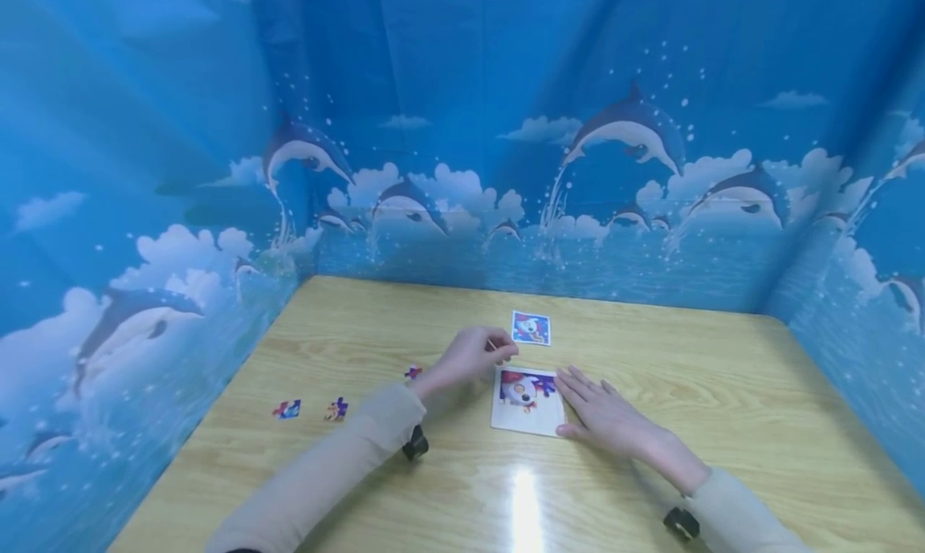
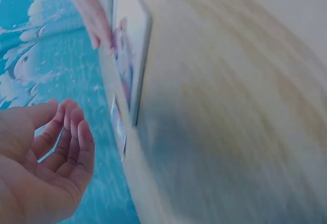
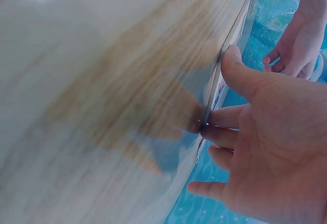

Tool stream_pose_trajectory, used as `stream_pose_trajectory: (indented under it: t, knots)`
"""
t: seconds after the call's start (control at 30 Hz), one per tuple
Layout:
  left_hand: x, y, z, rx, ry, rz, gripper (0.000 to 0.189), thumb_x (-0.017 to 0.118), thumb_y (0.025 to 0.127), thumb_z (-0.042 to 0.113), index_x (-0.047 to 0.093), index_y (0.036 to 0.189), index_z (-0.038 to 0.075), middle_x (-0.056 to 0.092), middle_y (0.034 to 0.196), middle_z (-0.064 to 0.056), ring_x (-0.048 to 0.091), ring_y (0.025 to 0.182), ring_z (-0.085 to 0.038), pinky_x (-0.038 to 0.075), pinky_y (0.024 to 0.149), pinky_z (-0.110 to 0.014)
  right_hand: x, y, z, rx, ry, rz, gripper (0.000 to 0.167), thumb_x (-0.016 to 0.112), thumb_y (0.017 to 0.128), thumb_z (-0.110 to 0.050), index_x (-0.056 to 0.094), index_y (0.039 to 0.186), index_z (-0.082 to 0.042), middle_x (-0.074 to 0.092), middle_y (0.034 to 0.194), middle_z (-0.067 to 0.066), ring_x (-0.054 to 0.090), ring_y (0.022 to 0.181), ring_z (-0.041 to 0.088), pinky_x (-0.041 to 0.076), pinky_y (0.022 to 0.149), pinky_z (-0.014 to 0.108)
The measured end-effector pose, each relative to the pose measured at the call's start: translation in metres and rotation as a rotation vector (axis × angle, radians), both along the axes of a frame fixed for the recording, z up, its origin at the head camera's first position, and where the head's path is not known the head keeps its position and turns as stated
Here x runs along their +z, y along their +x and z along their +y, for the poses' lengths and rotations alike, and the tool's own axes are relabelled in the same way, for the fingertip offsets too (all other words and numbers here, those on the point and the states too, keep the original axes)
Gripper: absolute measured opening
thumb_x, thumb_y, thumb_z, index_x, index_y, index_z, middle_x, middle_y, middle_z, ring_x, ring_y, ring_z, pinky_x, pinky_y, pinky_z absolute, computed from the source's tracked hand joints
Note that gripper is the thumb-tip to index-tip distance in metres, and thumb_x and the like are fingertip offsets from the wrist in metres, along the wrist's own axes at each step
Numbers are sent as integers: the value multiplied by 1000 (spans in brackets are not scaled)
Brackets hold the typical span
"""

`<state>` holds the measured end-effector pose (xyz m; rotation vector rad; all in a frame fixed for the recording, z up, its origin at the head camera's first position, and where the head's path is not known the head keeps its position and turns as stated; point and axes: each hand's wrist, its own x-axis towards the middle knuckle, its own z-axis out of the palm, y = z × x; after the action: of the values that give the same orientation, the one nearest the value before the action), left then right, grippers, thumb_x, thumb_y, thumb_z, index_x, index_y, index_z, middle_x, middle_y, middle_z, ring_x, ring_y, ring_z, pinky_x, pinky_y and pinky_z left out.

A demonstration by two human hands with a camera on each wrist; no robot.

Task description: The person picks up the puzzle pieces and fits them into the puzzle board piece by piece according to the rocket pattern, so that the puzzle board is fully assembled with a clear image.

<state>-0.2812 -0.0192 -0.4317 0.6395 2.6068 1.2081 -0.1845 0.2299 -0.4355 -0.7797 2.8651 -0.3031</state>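
A white square puzzle board (image 1: 527,424) lies on the table, partly filled with pieces (image 1: 520,387) that show a white animal on purple and red. My left hand (image 1: 477,352) is raised over the table by the board's far left corner. Its fingers are loosely curved toward the thumb, and no piece shows between them in the left wrist view. My right hand (image 1: 603,412) rests at the board's right side with fingers extended. In the right wrist view its thumb (image 3: 233,60) and fingertips touch the board's edge.
A small picture card (image 1: 531,328) with a similar animal lies beyond the board. Loose jigsaw pieces lie to the left: a red and blue one (image 1: 289,409), an orange and purple one (image 1: 336,409), and another (image 1: 413,372) beside the left forearm. A blue dolphin curtain (image 1: 462,136) surrounds the table.
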Motion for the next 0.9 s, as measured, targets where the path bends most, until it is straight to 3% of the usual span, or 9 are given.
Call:
stream_pose_trajectory:
  t: [0.2,0.4,0.57,0.9]
  knots:
    - [7,-6,-30,10,40,53,21,61,102,35,73,110,19,72,103,-2,66,94,-15,56,79,-28,1,1,0,0,-4,-14,79,60,99,-46,34,153,5,26,162,24,22,150,45,20,115,71]
    - [9,-9,-67,78,24,82,24,61,102,35,73,115,19,74,109,-4,67,97,-15,57,84,-34,1,1,0,-2,-1,-18,78,59,99,-45,33,154,5,25,162,24,20,150,45,19,116,71]
    - [4,-7,-99,138,-19,93,24,63,101,32,72,117,16,73,109,0,66,99,-15,57,87,-35,0,1,1,-4,3,-16,78,59,100,-45,32,154,4,25,163,24,21,150,45,19,116,70]
    - [-10,6,-140,129,-65,100,19,72,94,15,72,111,6,74,103,-7,69,94,-20,58,88,-38,-1,1,2,0,3,-10,78,59,100,-45,33,154,5,25,162,24,21,150,45,20,116,70]
